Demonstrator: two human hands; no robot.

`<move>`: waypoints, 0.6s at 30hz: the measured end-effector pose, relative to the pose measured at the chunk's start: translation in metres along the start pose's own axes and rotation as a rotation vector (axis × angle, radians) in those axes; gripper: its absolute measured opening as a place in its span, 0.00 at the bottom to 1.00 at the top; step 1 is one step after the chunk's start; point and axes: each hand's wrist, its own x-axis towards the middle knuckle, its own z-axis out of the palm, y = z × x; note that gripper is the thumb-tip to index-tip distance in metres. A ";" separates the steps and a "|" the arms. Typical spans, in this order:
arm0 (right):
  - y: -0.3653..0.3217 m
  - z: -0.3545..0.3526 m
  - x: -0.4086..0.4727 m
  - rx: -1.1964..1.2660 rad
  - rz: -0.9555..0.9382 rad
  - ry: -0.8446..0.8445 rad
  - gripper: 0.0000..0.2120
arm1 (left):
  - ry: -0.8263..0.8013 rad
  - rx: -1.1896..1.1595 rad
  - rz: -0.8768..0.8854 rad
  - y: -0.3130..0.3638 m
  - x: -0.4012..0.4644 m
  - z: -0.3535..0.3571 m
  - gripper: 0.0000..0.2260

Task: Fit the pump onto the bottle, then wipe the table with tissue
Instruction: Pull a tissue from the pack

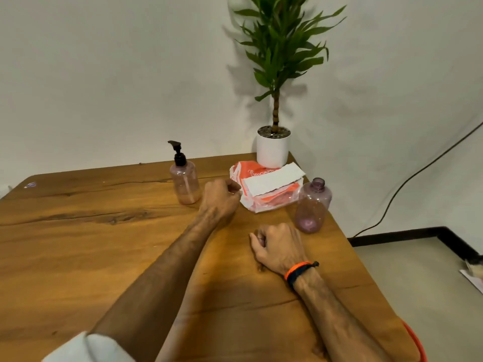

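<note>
Tissue pack (pixel 269 188) just beside left hand (pixel 220 198) | both fists loosely curled, empty

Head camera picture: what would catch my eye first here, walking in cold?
Probably the tall green plant in its white pot at the table's far corner. Next, two pinkish bottles: the pump bottle on the left, the open bottle on the right, with an orange-and-white tissue pack between. Nearer, the left hand and right hand rest loosely closed.
</note>
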 end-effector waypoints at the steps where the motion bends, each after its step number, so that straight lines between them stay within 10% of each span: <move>1: 0.002 0.001 0.000 0.009 0.000 0.004 0.19 | -0.005 0.011 -0.004 0.004 0.009 0.006 0.10; 18: 0.011 0.003 0.004 0.106 -0.040 -0.052 0.20 | -0.061 0.010 -0.245 0.009 0.088 0.061 0.24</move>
